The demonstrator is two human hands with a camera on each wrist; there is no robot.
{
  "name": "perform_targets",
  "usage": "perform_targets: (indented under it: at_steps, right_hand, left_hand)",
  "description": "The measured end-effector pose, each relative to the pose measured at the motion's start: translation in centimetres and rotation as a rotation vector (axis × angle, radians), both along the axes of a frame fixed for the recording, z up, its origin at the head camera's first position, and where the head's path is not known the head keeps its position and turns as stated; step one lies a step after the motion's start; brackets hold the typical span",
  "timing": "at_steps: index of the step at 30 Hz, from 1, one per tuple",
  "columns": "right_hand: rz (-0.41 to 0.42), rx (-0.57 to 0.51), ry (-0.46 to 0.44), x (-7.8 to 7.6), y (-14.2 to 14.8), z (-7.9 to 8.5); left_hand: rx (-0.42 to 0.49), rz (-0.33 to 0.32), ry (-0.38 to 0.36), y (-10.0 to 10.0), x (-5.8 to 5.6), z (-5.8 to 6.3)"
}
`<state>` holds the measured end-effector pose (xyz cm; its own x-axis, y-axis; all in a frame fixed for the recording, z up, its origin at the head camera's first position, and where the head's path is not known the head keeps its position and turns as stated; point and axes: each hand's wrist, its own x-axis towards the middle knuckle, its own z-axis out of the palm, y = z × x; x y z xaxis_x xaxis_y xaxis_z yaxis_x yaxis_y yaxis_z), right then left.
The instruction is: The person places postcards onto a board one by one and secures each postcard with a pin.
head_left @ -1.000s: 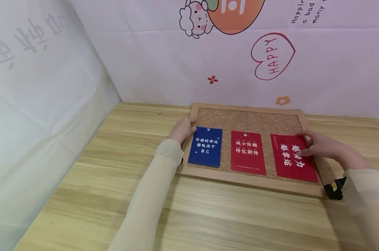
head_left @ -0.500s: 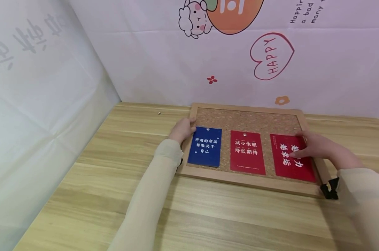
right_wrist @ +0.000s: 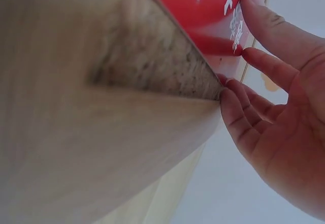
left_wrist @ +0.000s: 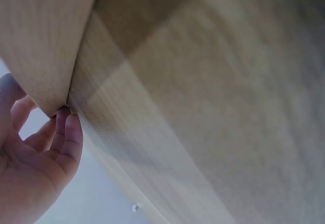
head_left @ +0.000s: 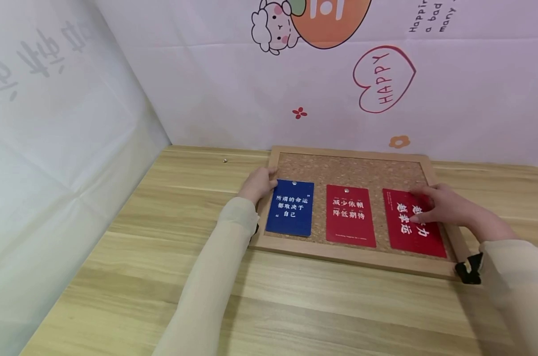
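Note:
On the table lies a wood-framed corkboard [head_left: 353, 169]. A blue card [head_left: 290, 225] is at its left, a red card [head_left: 351, 231] at its middle, each with a pin at its top edge. My left hand [head_left: 257, 185] grips the board's left edge; in the left wrist view its fingers [left_wrist: 72, 135] curl round the wooden frame [left_wrist: 43, 36]. At the right, a second red card [head_left: 415, 244] lies with its writing turned sideways and no pin showing. Over it, my right hand [head_left: 453, 207] rests thumb and forefinger on the card's face, while other fingers [right_wrist: 236, 115] touch the board's edge.
One loose pin [head_left: 225, 160] lies on the wood-grain table [head_left: 162, 237], left of the board. Behind the board hangs a white printed cloth [head_left: 215, 94], with another cloth [head_left: 86, 163] along the left side.
My right hand has shifted slightly left, its forefinger reaching farther over the right red card. My left hand keeps its place on the board's edge.

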<state>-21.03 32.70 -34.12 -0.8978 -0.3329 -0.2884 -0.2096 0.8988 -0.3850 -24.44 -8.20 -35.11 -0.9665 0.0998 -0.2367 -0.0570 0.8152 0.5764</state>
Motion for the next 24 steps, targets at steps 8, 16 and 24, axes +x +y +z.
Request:
perform_targets:
  at_steps: [8, 16, 24]
  right_hand:
    - [0.022, 0.037, 0.004, 0.20, -0.10, 0.14]
    - [0.034, 0.059, 0.032, 0.23, -0.10, 0.16]
    - [0.048, 0.079, 0.053, 0.34, -0.16, 0.18]
  left_hand:
    - [-0.005, -0.002, 0.003, 0.06, 0.05, 0.05]
    - [-0.006, 0.002, 0.001, 0.09, 0.10, 0.10]
    - [-0.009, -0.004, 0.001, 0.04, 0.24, 0.15]
